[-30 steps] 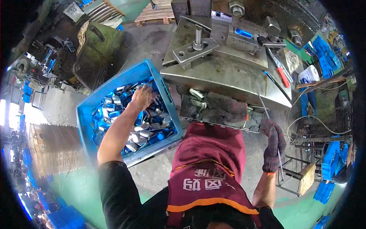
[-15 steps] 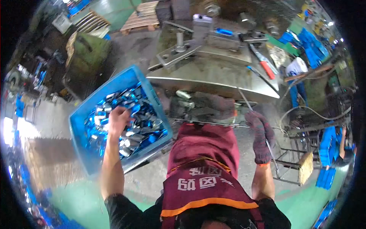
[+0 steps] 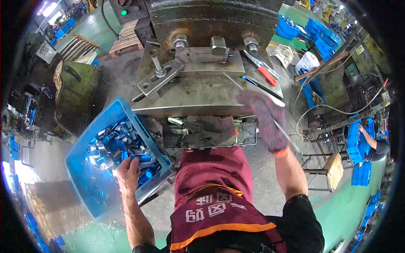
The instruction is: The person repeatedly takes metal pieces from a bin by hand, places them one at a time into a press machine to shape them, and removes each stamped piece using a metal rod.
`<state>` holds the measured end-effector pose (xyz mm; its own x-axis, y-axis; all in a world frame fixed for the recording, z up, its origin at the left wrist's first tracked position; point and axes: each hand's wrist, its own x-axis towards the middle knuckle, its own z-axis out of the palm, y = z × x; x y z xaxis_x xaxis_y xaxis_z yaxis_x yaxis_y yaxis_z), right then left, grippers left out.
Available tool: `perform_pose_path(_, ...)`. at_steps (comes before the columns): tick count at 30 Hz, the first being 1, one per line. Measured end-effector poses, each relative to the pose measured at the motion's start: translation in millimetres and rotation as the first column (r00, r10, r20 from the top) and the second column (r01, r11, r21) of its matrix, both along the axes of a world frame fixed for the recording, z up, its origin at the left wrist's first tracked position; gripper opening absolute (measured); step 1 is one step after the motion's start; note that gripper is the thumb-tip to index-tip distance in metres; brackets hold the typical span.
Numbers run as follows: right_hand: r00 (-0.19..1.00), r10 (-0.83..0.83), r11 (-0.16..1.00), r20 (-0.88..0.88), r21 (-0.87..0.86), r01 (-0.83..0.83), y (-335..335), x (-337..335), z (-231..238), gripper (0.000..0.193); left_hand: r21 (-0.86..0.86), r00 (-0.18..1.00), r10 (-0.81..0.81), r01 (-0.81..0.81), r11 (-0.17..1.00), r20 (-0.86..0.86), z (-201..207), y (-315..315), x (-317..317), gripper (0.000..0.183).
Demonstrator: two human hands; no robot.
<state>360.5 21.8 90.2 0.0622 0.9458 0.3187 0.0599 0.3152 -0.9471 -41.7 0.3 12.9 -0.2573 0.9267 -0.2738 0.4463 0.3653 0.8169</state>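
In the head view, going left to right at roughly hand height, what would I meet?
Blue crate of shiny blue and silver pieces, with the bare left hand overlapping it → maroon apron → gloved right hand with a thin rod → stool with a wooden seat → co-worker's dark sleeve.

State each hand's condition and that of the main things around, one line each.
Blue bin: open-topped, partly filled.
Metal pieces: loosely heaped inside.
Left hand: bare, fingers bent over the pieces, grip unclear.
Thin rod: held, slanting.
Right hand: gloved, closed around the rod.
Red-handled tool: lying on the metal bed.
Green lamp: lit.
Stool: standing upright.
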Motion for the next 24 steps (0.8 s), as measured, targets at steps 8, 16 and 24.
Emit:
perform_pose_path(8, 0.999, 0.006, 0.998, -0.051, -0.066, -0.009, 116.3, 18.2, 1.3, 0.026, 0.096, 0.976, 0.043, -0.065, 0.993, 0.216, 12.5, 14.2, 30.8, 0.015)
perform_pose_path(16, 0.685, -0.399, 0.839, 0.609, 0.544, 0.005, 131.9, 26.0, -30.4, 0.027, 0.259, 0.929, -0.132, 0.04, 0.965, 0.346, 28.7, 94.7, 90.5, 0.02)
perform_pose_path(24, 0.832, -0.268, 0.946, 0.486, 0.299, 0.13, 34.3, 17.9, -14.3, 0.026, 0.311, 0.755, -0.308, 0.144, 0.939, 0.579, 62.4, 222.0, 222.9, 0.029)
